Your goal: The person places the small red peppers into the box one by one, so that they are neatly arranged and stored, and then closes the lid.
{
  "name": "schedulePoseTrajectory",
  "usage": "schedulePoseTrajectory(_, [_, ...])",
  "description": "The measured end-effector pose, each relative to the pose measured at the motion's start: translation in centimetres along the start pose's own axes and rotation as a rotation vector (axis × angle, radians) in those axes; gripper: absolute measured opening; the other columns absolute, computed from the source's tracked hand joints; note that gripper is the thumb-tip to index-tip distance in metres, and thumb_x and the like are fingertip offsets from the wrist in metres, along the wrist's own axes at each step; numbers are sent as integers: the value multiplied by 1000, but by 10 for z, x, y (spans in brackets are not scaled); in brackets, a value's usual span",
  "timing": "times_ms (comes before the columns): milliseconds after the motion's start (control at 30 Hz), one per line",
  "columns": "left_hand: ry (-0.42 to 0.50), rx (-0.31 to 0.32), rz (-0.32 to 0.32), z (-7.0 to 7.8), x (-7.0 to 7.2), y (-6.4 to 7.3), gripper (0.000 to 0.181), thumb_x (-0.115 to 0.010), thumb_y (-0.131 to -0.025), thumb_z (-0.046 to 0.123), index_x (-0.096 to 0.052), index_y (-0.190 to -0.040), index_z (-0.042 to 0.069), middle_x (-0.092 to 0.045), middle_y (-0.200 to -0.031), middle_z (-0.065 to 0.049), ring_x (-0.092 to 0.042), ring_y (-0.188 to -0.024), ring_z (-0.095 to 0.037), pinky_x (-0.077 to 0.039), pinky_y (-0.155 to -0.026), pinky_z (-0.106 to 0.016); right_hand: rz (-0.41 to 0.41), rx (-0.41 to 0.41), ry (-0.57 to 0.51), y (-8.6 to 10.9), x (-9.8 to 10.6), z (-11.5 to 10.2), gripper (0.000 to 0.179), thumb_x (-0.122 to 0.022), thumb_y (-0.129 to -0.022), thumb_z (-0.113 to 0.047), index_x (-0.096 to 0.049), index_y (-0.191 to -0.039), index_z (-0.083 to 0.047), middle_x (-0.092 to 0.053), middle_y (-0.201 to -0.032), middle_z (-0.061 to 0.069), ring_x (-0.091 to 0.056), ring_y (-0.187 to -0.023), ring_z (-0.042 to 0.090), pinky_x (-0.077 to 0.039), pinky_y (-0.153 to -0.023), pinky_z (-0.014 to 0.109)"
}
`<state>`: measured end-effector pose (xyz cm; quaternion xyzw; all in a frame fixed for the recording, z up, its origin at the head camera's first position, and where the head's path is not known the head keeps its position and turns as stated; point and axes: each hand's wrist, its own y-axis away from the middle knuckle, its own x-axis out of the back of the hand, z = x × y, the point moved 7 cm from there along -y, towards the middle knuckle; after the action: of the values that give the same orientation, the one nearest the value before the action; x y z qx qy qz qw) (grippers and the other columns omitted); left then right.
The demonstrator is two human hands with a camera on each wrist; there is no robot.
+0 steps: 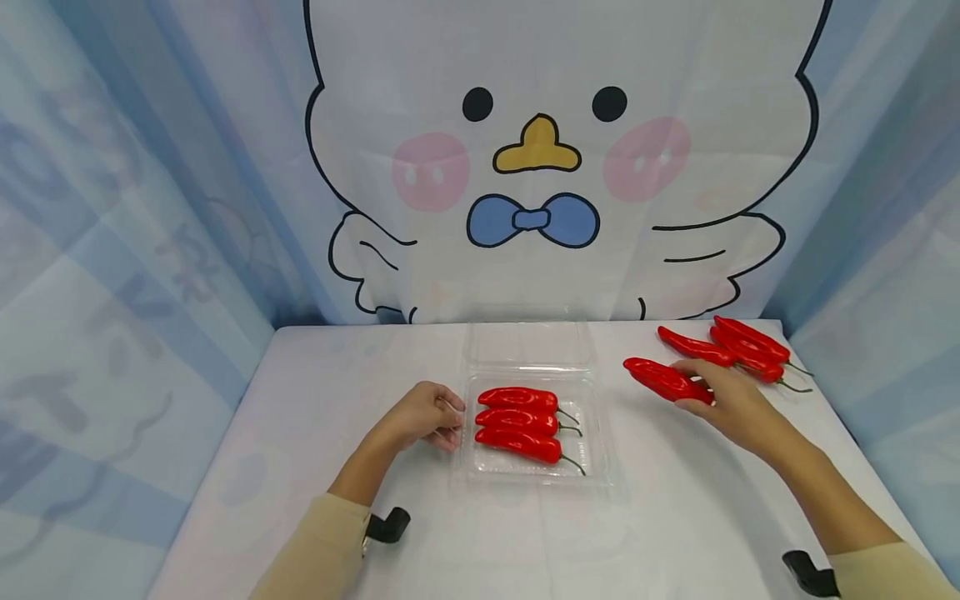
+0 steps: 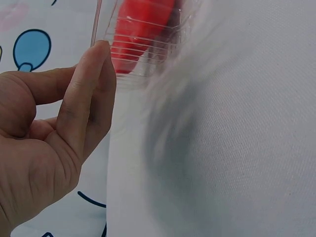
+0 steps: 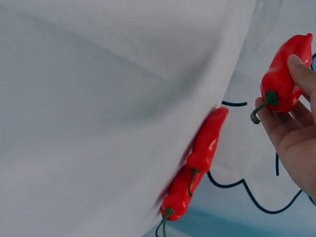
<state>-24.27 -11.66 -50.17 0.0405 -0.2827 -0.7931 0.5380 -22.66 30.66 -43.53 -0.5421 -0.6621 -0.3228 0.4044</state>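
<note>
Right hand [image 1: 726, 398] grips a long, red, green-stemmed pepper [image 1: 662, 380].
Left hand [image 1: 422, 416] touches a clear plastic container [image 1: 574, 390]; its grip is unclear.

From where I stand, a table [image 1: 660, 533] spread with smooth white, finely textured cloth takes up the floor of this little nook, its far edge running right up to a pale blue-and-white fabric backdrop [image 1: 360, 50]. That backdrop carries a huge white cartoon bird [image 1: 536, 183] outlined in thick black, with round black eyes [image 1: 477, 104], oval pink cheeks [image 1: 431, 172], a mustard-yellow beak [image 1: 537, 154] and a blue bow tie [image 1: 532, 219]. A soft blue, white-banded curtain [image 1: 97, 333] with faint greyish lettering closes the left; a similar pale curtain [image 1: 900, 225] flanks the right. The light is gentle, leaving blurry shadows across the tabletop.
</note>
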Motion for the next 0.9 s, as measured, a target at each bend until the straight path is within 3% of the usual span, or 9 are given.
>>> schedulePoseTrajectory(300, [-5, -6, -3, -1, 0, 1, 19, -70, -96, 4, -64, -112, -2, -70, -82, -15, -69, -59, -18, -63, -59, -30, -25, -4, -46, -5, -5, -19, 67, -88, -82, -19, -56, -138, -5, -64, -128, 23, -63, -112, 42, -64, -84, 53])
schedulePoseTrajectory(900, [15, -3, -17, 1, 1, 0, 18, -69, -96, 2, -63, -113, -3, -70, -81, -15, -69, -59, -18, -63, -59, -30, -62, 74, -79, -19, -14, -67, 62, -88, -83, -22, -59, -136, -7, -68, -126, 18, -67, -110, 35, -65, -84, 47])
